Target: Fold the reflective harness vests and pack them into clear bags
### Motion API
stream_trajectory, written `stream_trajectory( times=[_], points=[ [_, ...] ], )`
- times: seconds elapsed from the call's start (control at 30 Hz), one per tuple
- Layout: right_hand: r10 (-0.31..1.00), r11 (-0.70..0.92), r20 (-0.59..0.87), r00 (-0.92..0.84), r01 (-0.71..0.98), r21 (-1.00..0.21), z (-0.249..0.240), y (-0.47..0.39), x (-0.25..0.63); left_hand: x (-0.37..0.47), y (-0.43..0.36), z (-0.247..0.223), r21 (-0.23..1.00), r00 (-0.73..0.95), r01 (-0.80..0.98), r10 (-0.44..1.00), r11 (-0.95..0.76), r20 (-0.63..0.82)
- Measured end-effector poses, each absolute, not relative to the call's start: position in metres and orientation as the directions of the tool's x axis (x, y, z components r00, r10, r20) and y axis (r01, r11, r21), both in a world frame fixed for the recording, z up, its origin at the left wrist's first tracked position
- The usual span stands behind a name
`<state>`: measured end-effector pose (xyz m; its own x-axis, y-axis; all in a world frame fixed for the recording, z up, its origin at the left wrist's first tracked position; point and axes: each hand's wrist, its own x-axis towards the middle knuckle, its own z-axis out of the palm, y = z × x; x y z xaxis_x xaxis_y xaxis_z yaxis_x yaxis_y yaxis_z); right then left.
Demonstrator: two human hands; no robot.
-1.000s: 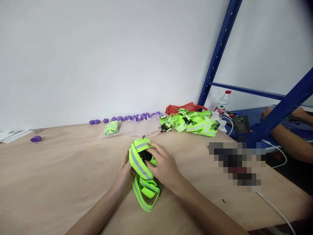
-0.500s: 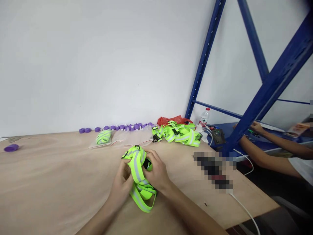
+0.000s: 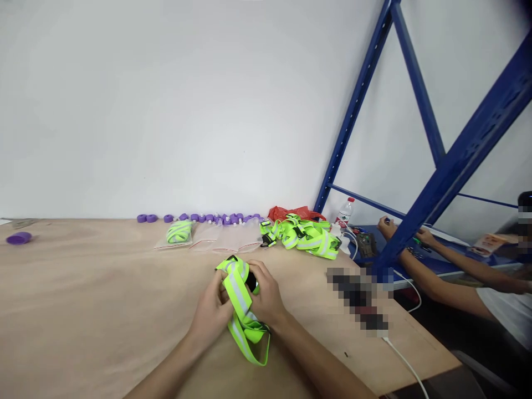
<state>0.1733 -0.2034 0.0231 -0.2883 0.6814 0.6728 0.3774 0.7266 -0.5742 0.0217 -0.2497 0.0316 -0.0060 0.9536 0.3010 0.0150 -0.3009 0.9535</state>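
Observation:
Between my two hands is a folded neon yellow-green reflective strap (image 3: pixel 239 288) with a grey stripe and black buckles. My left hand (image 3: pixel 211 310) grips it from the left, and my right hand (image 3: pixel 266 293) closes on its right side by a black buckle. A loose loop of the strap hangs below, towards me. Beyond my hands lies a pile of similar reflective straps (image 3: pixel 310 235). To its left are flat clear plastic bags (image 3: pixel 233 235), and one packed bag with a coiled strap (image 3: pixel 179 231) inside.
Purple caps (image 3: pixel 208 218) line the wall, and a purple cup (image 3: pixel 19 238) lies at the left. A red plastic bag (image 3: pixel 295 213) and a water bottle (image 3: pixel 346 210) stand at the back. Right of me are a blurred-out dark object (image 3: pixel 357 299), a blue rack (image 3: pixel 424 194) and a co-worker's arms (image 3: pixel 436 282).
My hands have shifted slightly towards me with the strap, and its folds sit more compactly between them. The view has tilted a little, and the co-worker's hand is raised.

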Motion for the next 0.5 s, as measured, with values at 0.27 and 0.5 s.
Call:
stream_trajectory(
  times=[0.27,0.5],
  points=[
    [0.758,0.651,0.568,-0.321,0.318,-0.689,0.008,-0.19,0.177,0.009,-0.245,0.033,0.976,-0.138,-0.051,0.969,-0.212,0.204],
    [0.858,0.477,0.388,-0.336,0.244,-0.844,0.013,-0.186,0.192,-0.012,-0.239,0.046,0.963,-0.228,-0.072,0.944,-0.261,0.239]
  ],
)
